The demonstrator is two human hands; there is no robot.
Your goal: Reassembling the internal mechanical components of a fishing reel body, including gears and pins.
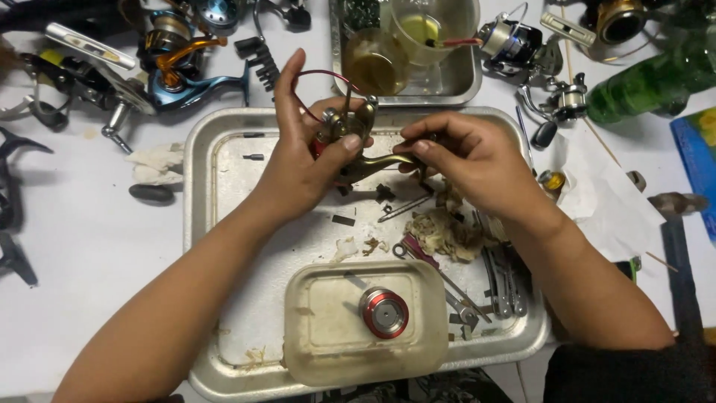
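Note:
My left hand grips a bronze fishing reel body with a red bail wire, holding it above a metal tray. My right hand pinches the reel's bronze handle arm at its right end. Below the hands, in the tray, a cloudy plastic lid carries a red and silver spool. Small screws, dark parts and dirty tissue scraps lie on the tray floor under my hands.
Wrenches and tools lie at the tray's right. A second metal tray with plastic cups of liquid stands behind. Other reels and reel sit at the back, a green bottle and white tissue at the right.

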